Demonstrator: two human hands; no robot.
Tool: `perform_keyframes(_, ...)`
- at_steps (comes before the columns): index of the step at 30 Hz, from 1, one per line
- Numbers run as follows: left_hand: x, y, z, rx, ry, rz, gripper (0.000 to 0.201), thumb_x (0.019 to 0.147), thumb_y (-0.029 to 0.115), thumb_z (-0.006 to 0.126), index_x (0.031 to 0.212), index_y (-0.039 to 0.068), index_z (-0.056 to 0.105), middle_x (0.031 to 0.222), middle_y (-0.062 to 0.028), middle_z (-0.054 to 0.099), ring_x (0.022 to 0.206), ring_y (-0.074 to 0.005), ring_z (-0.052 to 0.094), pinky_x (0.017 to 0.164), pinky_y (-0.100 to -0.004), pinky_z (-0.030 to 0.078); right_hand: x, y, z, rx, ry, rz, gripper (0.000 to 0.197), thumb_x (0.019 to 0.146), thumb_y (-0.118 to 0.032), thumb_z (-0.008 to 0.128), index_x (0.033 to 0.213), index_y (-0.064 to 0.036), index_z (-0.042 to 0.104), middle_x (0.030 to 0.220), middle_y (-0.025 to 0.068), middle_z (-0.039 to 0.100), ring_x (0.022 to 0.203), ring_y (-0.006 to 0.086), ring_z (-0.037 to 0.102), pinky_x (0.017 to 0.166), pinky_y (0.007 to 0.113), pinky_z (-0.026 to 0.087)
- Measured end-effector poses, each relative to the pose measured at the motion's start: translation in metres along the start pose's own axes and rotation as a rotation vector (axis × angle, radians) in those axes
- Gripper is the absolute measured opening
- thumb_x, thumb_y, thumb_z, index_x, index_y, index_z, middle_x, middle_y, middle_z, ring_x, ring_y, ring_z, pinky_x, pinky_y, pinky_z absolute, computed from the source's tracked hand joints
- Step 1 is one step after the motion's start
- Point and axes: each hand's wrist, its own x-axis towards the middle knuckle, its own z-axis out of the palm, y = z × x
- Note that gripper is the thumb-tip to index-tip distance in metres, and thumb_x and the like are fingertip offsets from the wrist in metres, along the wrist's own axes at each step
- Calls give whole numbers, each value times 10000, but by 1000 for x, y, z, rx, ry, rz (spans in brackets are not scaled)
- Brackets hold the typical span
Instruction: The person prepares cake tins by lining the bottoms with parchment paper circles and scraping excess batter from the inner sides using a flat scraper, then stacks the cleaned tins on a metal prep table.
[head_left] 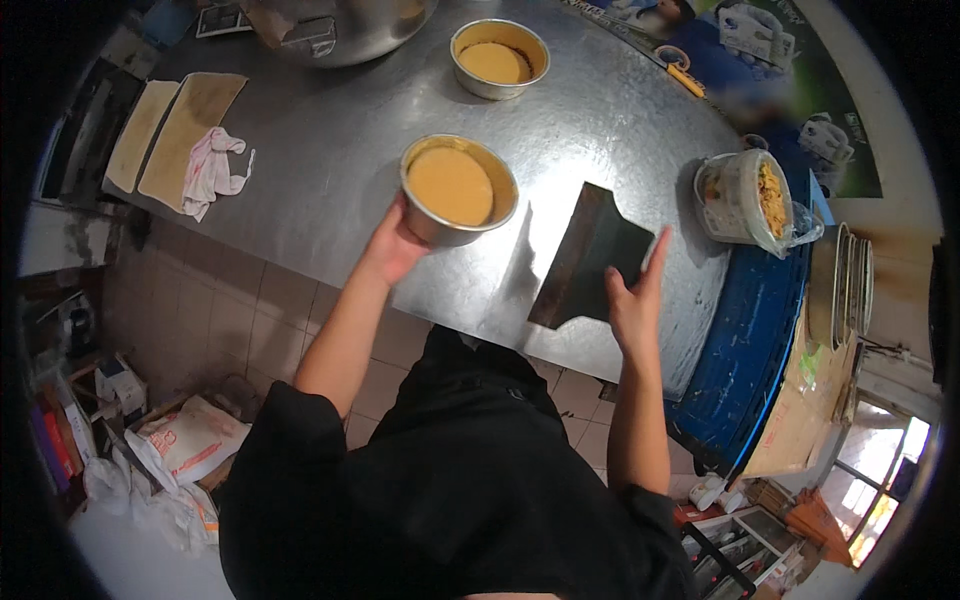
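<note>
Round metal pan (470, 236) sat at the worktop's (320, 190) front edge, left of the middle, with the left hand (397, 248) cupping its near-left side; whether its base touched the metal could not be told. Smooth tan filling (450, 187) covered its bottom, and the wall stood bare above. The right hand (636, 305) gripped a dark flat blade (598, 255), thumb on top and forefinger stretched past the side, over the front edge to the pan's right. Well apart, toward the far edge, a second pan (488, 88) held similar filling, untouched by either hand. Judging by this, portioning looked done for both pans, and the front one's surface seemed already level. Handling of that front pan was apparently unfinished, since the hand had not let go; what else was left could not be told.
</note>
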Motion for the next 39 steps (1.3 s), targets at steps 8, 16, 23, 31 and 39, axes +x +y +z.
perform_keyframes(8,22,-42,23,-141,-375,-61,591,860,309,576,1325,42,325,1305,-91,432,1217,-243,386,1037,-418,278,60,-49,64,-900,-363,-273,222,775,-250,583,942,-127,663,855,143,574,722,305,598,675,388,489)
perform_keyframes(16,23,-47,33,6,-449,-44,509,881,233,554,1314,52,355,1306,-73,440,1215,-224,390,1041,-390,267,73,-10,73,-1096,-469,-509,189,774,-223,572,926,-171,671,878,124,584,740,305,600,667,400,490)
perform_keyframes(23,21,-23,-2,84,-215,2,409,932,285,468,1250,40,388,1218,-82,488,1116,-221,486,950,-417,400,87,-15,-11,-935,-129,-350,249,794,-263,622,916,-50,659,835,191,617,740,350,600,684,402,476)
perform_keyframes(31,3,-28,-15,475,509,76,280,929,283,463,1038,26,484,817,-79,577,642,-160,590,574,-299,513,48,78,-115,-780,89,119,308,823,-262,563,879,34,626,723,187,633,669,268,630,620,348,450)
perform_keyframes(39,-28,-144,87,894,-326,-216,503,920,395,456,1266,30,449,1251,-117,490,1157,-221,472,993,-341,340,10,115,-123,-767,30,231,331,785,-294,622,1005,-50,658,903,184,633,849,321,613,751,370,476)
